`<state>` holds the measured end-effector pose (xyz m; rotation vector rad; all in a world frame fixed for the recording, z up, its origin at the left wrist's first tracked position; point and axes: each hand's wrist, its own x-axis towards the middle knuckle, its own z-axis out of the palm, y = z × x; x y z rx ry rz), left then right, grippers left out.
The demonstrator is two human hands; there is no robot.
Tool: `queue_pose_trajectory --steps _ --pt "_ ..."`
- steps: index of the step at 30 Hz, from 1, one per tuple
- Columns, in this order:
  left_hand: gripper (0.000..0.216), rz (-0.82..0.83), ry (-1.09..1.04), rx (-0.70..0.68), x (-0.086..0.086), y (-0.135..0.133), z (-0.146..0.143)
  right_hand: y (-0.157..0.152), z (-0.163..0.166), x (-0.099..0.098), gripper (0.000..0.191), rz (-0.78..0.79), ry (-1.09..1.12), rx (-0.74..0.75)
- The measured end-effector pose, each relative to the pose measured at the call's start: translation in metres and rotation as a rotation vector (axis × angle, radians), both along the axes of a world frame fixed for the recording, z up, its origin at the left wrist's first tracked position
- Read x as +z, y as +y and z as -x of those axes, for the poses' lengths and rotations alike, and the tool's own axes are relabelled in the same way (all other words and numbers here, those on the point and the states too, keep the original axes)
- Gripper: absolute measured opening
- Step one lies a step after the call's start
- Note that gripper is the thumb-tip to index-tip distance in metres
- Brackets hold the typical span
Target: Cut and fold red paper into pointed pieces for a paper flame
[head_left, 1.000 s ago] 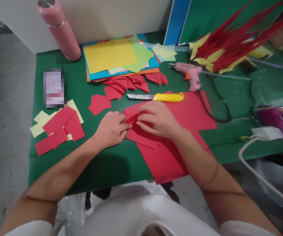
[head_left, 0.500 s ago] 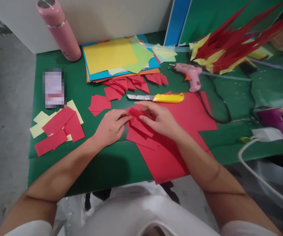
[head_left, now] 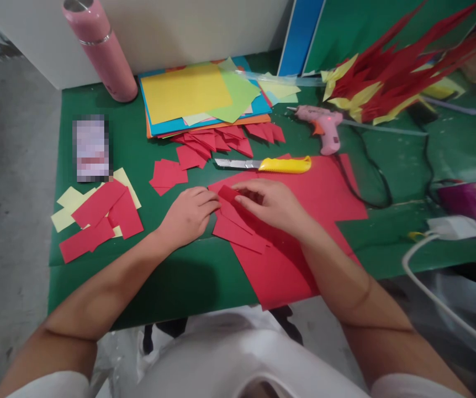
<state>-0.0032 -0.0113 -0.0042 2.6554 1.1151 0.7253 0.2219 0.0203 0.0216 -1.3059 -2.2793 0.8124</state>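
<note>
My right hand (head_left: 274, 203) pinches a small piece of red paper (head_left: 228, 193) between thumb and fingers, and its upper part is bent over. My left hand (head_left: 190, 214) has its fingers closed together at the left edge of that paper; the thumb is mostly hidden. Directly beneath lie loose red paper strips (head_left: 238, 235) on top of a large red sheet (head_left: 281, 271). Just beyond my hands rests a yellow utility knife (head_left: 285, 165) with its blade out, pointing left.
Folded red pieces (head_left: 232, 141) lie before a stack of coloured paper (head_left: 184, 94). Red and yellow cut pieces (head_left: 99, 207) are at left, below a phone-like blurred object (head_left: 91, 149). A pink bottle (head_left: 105, 55), pink glue gun (head_left: 323, 124) with cord, and red-yellow paper spikes (head_left: 387, 72) stand around.
The red paper between my hands has been bent further, and less of it shows. My right fingers have drawn down and slightly right. The left thumb has slipped out of sight.
</note>
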Motion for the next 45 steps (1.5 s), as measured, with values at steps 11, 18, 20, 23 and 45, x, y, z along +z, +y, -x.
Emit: queue_pose_trajectory --steps 11,18,20,23,45 --pt "0.036 -0.035 0.031 -0.043 -0.001 0.003 0.003 0.002 0.002 -0.007 0.022 -0.090 0.010 0.013" --pt "0.036 -0.055 0.035 -0.044 -0.002 0.004 0.005 0.008 0.010 -0.018 0.016 -0.165 0.101 0.018" --pt "0.036 -0.055 0.042 -0.041 -0.002 0.005 0.006 0.011 0.011 -0.021 0.017 -0.203 0.124 0.066" --pt "0.036 -0.066 0.038 -0.041 -0.002 0.006 0.007 0.015 0.011 -0.024 0.015 -0.272 0.130 0.127" --pt "0.034 0.039 0.026 0.041 0.007 0.002 0.004 0.016 -0.005 -0.025 0.035 -0.602 -0.196 0.440"
